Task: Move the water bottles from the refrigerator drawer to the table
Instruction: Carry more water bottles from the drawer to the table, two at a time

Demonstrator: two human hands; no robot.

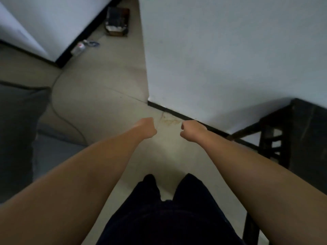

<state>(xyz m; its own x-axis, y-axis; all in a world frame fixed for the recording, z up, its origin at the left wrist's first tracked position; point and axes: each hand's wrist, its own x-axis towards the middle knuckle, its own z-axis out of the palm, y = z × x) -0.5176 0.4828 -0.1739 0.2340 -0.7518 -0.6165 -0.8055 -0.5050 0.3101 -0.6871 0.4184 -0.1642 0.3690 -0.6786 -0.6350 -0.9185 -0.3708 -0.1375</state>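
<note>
Both my arms stretch forward over a pale floor. My left hand point(147, 129) and my right hand point(192, 129) are curled into fists a short gap apart, and neither holds anything. One clear plastic bottle point(78, 48) lies on the floor far off at the upper left, against a black skirting board. No refrigerator or drawer is in view.
A white wall corner point(212, 59) with a black skirting juts in ahead on the right. A dark wooden table or stool point(300, 135) stands at the right. A grey cushioned seat point(19, 131) fills the left. A dark box point(117, 21) sits far ahead. My dark-trousered legs point(168, 209) are below.
</note>
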